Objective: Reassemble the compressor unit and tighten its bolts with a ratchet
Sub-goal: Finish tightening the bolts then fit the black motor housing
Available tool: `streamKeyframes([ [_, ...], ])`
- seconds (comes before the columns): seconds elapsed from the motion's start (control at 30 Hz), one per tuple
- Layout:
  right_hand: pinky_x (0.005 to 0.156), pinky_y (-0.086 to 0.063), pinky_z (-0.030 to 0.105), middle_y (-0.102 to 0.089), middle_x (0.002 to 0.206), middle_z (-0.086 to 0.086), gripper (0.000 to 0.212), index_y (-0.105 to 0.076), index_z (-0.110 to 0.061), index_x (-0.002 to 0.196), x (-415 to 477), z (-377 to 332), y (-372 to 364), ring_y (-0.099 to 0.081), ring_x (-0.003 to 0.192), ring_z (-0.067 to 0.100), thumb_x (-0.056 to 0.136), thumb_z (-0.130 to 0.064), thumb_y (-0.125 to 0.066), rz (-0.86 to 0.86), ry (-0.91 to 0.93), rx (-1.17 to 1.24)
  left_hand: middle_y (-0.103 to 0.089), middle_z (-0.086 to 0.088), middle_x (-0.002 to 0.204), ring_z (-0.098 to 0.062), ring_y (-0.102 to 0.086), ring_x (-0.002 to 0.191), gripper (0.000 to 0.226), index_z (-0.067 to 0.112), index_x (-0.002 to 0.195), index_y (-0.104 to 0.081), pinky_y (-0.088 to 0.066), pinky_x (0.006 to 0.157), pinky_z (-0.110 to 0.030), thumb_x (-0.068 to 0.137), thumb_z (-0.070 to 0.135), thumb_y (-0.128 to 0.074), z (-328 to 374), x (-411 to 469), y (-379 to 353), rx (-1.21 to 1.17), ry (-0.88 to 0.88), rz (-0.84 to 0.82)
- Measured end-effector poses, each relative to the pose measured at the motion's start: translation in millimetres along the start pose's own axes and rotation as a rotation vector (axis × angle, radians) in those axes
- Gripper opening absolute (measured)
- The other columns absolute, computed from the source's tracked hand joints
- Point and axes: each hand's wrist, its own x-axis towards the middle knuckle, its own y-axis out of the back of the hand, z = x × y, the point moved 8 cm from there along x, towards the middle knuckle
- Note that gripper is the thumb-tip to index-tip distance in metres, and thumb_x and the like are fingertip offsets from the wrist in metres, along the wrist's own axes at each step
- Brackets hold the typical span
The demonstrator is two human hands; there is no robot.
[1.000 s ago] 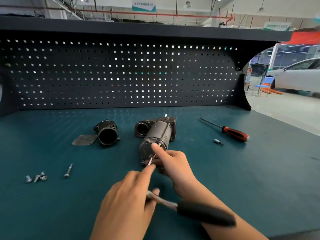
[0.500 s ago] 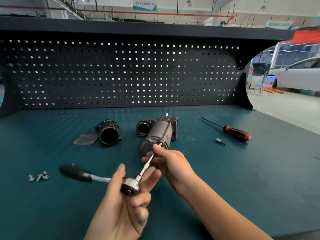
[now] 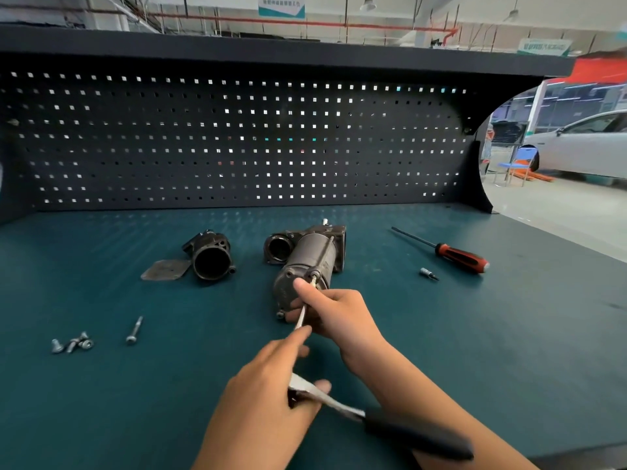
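Compressor (image 3: 298,266) lies centre, bolt (image 3: 314,275) end near | right hand (image 3: 339,313) pinches ratchet (image 3: 417,435) shaft to steady it on the bolt | left hand (image 3: 268,388) grips ratchet head to turn

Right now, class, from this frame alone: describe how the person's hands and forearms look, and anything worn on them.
The left hand and right hand are bare: no gloves, rings or wristwatch visible. The forearms are uncovered too; no sleeve, bracelet or marking shows in the frame.
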Motion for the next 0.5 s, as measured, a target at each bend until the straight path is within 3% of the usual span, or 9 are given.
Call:
streamKeyframes([
  [0.07, 0.056, -0.045, 0.017, -0.068, 0.057, 0.001, 0.034, -0.068, -0.012, 0.057, 0.8, 1.2, -1.0, -0.061, 0.050, 0.005, 0.087, -0.028, -0.063, 0.001, -0.020, 0.050, -0.067, 0.019, 0.084, 0.003, -0.056, 0.058, 0.047, 0.049, 0.103, -0.049, -0.039, 0.055, -0.006, 0.077, 0.018, -0.073, -15.6, 1.1, -1.2, -0.423, 0.092, 0.039],
  [0.1, 0.056, -0.044, 0.018, -0.067, 0.056, 0.000, 0.037, -0.068, -0.012, 0.054, 1.1, 2.4, -1.0, -0.061, 0.050, 0.006, 0.087, -0.027, -0.063, 0.002, -0.035, 0.071, -0.071, 0.009, 0.073, -0.003, -0.053, 0.045, 0.037, 0.042, 0.102, -0.057, -0.041, 0.046, -0.012, 0.076, 0.020, -0.071, -17.8, 0.6, -2.0, -0.629, 0.167, 0.035],
  [0.2, 0.064, -0.044, 0.022, -0.070, 0.062, 0.002, 0.031, -0.069, -0.012, 0.064, 0.1, 4.3, -3.1, -0.064, 0.057, 0.007, 0.089, -0.029, -0.060, -0.039, -0.094, 0.117, -0.074, -0.009, 0.084, -0.012, -0.043, 0.030, 0.033, 0.020, 0.099, -0.068, -0.039, 0.031, -0.019, 0.074, 0.040, -0.059, -17.7, -6.6, -22.4, -1.199, 0.499, -0.112],
  [0.3, 0.055, -0.046, 0.012, -0.072, 0.066, 0.005, 0.030, -0.066, -0.007, 0.075, -1.1, 2.7, -7.3, -0.066, 0.062, 0.010, 0.093, -0.028, -0.054, -0.069, -0.091, 0.162, -0.073, -0.011, 0.081, -0.007, -0.039, 0.024, 0.049, -0.006, 0.081, -0.073, -0.041, 0.026, -0.020, 0.068, 0.040, -0.061, -10.5, -15.2, -35.3, -1.765, 0.809, -0.294],
  [0.37, 0.051, -0.042, 0.007, -0.071, 0.066, 0.001, 0.032, -0.065, -0.010, 0.075, -0.7, 1.0, -7.2, -0.063, 0.062, 0.006, 0.095, -0.029, -0.050, -0.034, -0.045, 0.066, -0.069, -0.007, 0.068, -0.006, -0.037, 0.023, 0.041, -0.009, 0.085, -0.069, -0.041, 0.026, -0.019, 0.065, 0.027, -0.073, -14.3, -14.3, -32.5, -1.843, 0.837, -0.257],
  [0.4, 0.050, -0.040, 0.005, -0.071, 0.066, -0.001, 0.034, -0.065, -0.012, 0.073, -1.6, 0.3, -7.2, -0.062, 0.061, 0.003, 0.095, -0.031, -0.049, -0.019, -0.027, 0.023, -0.066, -0.004, 0.061, -0.006, -0.036, 0.023, 0.036, -0.005, 0.088, -0.067, -0.039, 0.026, -0.017, 0.070, 0.026, -0.069, -19.3, -12.2, -30.4, -1.751, 0.800, -0.202],
  [0.5, 0.050, -0.038, 0.005, -0.070, 0.064, -0.003, 0.039, -0.067, -0.016, 0.065, -2.9, -0.3, -4.5, -0.061, 0.056, -0.001, 0.094, -0.035, -0.050, 0.013, -0.002, -0.065, -0.056, -0.004, 0.051, -0.009, -0.036, 0.029, 0.021, 0.008, 0.089, -0.065, -0.035, 0.030, -0.018, 0.094, 0.014, -0.046, -34.7, -1.6, -12.9, -1.201, 0.565, -0.012],
])
